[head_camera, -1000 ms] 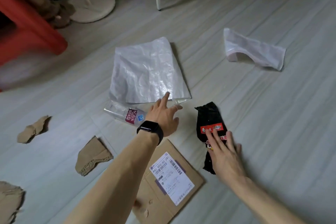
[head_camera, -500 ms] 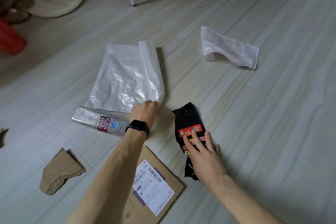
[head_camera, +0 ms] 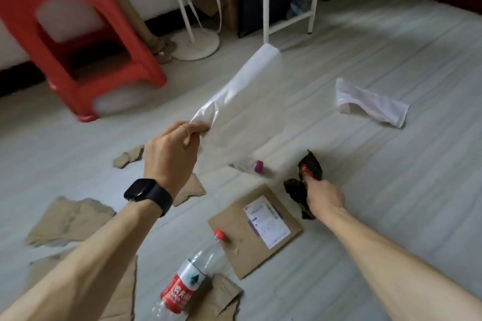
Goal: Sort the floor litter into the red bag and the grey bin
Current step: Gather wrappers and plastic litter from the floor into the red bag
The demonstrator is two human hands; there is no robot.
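Note:
My left hand (head_camera: pixel 172 154) is raised above the floor and pinches one end of a white plastic sheet (head_camera: pixel 240 83), which hangs stretched away from me. My right hand (head_camera: pixel 323 198) grips a crumpled black snack wrapper (head_camera: pixel 309 167) with a red label, low over the floor. On the floor lie a clear bottle with a purple cap (head_camera: pixel 250 165), a clear bottle with a red label and red cap (head_camera: pixel 190 276), a cardboard piece with a shipping label (head_camera: pixel 234 240) and a second white plastic bag (head_camera: pixel 370 103). Neither the red bag nor the grey bin is in view.
Several torn brown cardboard scraps (head_camera: pixel 67 219) lie at the left and near me. A red plastic stool (head_camera: pixel 78 41) stands at the back left. Behind it are a round white stand base (head_camera: pixel 198 45) and white frame legs (head_camera: pixel 266 0).
My left hand has lifted the white plastic sheet off the floor. My right hand has closed around the black wrapper and crumpled it. The view has tilted up.

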